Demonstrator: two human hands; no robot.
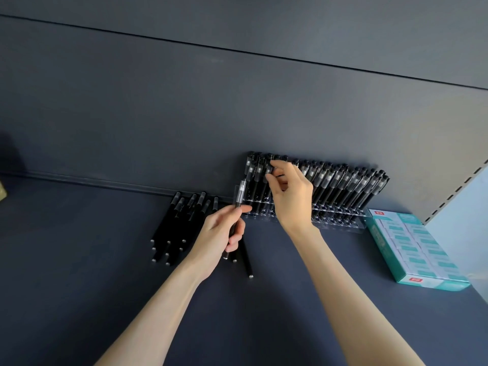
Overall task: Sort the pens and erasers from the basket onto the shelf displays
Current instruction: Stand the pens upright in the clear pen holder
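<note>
One dark shelf (79,273) meets a dark back panel (158,114); the left hand (216,233) grips a pen (240,192) upright, while the right hand (290,196) pinches a racked pen (269,161) in the clear rack (340,219).

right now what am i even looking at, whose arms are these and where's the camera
There is no machine here. These are a person's two bare arms, filmed by a single camera worn on their head that looks forward and down, so you see roughly what they see.

The dark surface is a shelf with a wall behind it. Against that wall stands a clear rack holding a row of black pens upright.

The left hand holds a capped pen, pointing up. The right hand reaches into the rack and seems to pinch the top of one racked pen.

More loose pens lie flat on the shelf to the left. A teal eraser box sits to the right.
</note>
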